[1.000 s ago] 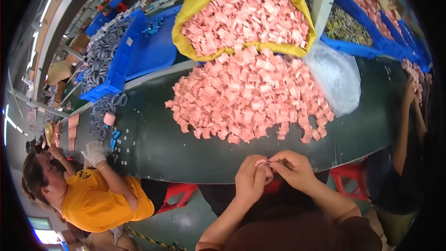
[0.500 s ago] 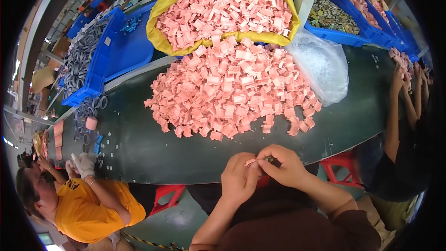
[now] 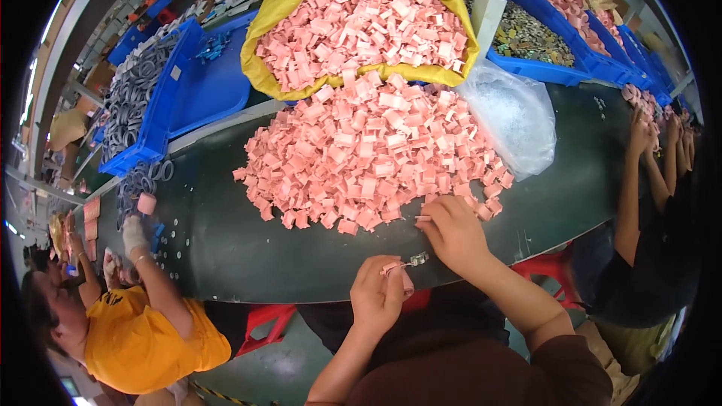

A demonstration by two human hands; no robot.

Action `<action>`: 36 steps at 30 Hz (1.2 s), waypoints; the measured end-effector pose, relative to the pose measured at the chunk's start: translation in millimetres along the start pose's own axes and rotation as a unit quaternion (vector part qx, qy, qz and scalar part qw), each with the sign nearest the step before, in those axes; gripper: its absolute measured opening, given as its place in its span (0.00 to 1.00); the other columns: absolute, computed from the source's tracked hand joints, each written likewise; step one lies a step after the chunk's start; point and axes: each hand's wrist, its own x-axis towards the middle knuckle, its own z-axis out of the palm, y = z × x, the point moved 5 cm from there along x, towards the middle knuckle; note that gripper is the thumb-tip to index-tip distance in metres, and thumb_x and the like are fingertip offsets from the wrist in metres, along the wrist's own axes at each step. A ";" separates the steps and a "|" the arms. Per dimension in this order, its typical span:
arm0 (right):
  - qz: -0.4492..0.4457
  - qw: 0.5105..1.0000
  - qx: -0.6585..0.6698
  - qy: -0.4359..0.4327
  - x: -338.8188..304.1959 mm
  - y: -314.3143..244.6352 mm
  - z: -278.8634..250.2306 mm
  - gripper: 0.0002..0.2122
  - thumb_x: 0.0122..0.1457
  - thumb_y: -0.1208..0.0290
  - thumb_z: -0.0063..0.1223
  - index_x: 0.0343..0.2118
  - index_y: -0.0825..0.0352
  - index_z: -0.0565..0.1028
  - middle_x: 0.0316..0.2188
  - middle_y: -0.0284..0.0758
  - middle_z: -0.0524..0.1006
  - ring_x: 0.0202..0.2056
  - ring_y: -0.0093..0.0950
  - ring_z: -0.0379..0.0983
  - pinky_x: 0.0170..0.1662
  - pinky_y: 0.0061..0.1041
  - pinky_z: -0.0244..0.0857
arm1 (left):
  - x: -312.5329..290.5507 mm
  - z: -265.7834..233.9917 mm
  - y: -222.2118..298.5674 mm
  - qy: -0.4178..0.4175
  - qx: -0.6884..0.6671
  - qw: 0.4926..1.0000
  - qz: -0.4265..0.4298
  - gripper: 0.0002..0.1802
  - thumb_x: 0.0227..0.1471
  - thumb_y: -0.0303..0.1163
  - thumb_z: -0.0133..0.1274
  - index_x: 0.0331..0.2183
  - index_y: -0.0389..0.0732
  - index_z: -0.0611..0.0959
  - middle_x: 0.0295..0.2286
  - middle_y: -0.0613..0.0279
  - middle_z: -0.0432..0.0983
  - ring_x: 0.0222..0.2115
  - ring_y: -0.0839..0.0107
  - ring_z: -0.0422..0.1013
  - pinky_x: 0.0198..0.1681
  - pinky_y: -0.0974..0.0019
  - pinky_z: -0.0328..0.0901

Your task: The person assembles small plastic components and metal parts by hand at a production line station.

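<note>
My left hand is closed around a pink plastic part near the table's front edge. From that part a thin wire or strip runs to a small green-and-silver circuit board, which sticks out to the right. My right hand reaches to the near right edge of a heap of pink plastic pieces. Its thumb and fingertips are pinched on a small pink plastic piece. The heap spills out of a yellow bag lying on its side.
A clear plastic bag of small pale bits lies right of the heap. Blue bins hold grey rings and circuit boards. On the left works a person in a yellow shirt; another person's arms reach in from the right.
My hands have come apart. The right one has moved forward to the heap and pinches a pink piece; the left keeps its pink part, whose circuit board now shows.
</note>
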 end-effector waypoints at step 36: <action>0.231 0.839 0.472 -0.141 -41.6 -40.4 11.5 0.15 0.59 0.82 0.55 0.49 0.71 0.72 0.44 0.35 0.78 0.46 0.22 0.76 0.51 0.22 0.69 | 2.8 0.3 14.8 0.026 0.142 0.988 0.058 0.19 0.55 0.26 0.44 0.49 0.33 0.77 0.41 0.45 0.74 0.38 0.50 0.70 0.44 0.55 0.65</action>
